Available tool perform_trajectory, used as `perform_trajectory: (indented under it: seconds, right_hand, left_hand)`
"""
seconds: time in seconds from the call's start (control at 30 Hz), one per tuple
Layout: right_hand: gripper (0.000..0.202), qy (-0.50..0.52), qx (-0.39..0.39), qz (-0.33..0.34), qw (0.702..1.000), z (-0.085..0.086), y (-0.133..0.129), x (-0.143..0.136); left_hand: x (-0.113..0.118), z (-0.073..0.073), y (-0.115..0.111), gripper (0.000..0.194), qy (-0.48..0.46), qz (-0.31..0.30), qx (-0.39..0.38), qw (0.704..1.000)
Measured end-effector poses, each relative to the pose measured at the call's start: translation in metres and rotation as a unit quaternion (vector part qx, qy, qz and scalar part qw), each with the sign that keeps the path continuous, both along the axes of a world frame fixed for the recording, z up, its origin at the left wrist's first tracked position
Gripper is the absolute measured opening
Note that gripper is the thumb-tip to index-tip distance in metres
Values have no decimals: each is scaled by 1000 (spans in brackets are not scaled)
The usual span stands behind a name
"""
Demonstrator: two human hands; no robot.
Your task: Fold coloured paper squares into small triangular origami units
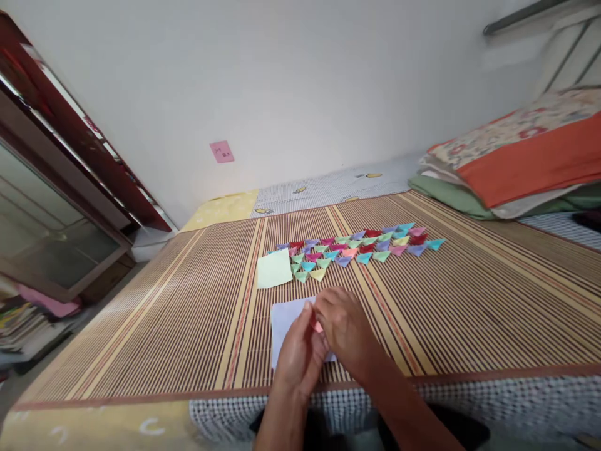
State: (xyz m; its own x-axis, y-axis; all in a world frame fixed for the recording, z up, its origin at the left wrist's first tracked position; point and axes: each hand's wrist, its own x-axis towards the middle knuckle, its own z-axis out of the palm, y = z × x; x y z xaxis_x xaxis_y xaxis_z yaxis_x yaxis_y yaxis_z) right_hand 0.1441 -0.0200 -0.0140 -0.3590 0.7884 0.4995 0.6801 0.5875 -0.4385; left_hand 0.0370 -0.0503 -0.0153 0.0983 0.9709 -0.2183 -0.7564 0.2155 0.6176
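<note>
Left hand: cupped, thumb raised, closed on the pink paper from below and the left.
Right hand: bent over from the right, fingers together and clamped on the same piece; exact fingertip contact hidden.
Pink paper: enclosed between both hands, mostly covered; shape not discernible.
Lavender paper: lies flat on the mat beneath the hands, partly covered by them.
Pale green paper: lies beyond the lavender paper, against the left end of the triangle rows.
Folded paper triangles: lie in close rows beyond the hands; red, pink, purple, blue, green and yellow.
Mat: striped, spread over patterned cloth; carries all the paper pieces named above.
Folded bedding: stacked at far right, orange and floral over green.
Pink note: fixed to the wall.
</note>
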Motion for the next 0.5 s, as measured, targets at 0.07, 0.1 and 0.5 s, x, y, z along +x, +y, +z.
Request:
perform_trajectory:
  seconds: [0.07,0.1,0.5]
  right_hand:
    - [21,-3,1,1,1000,-1,-19,2]
    - [21,-5,-2,3,1000,-2,-30,3]
    - [24,93,-144,66,983,-10,-116,16]
  left_hand:
    - [-3,-4,-25,29,39,-16,-8,999]
    - [-5,-5,-38,29,56,-19,-9,998]
    - [-8,-22,-121,50,253,41,1,967]
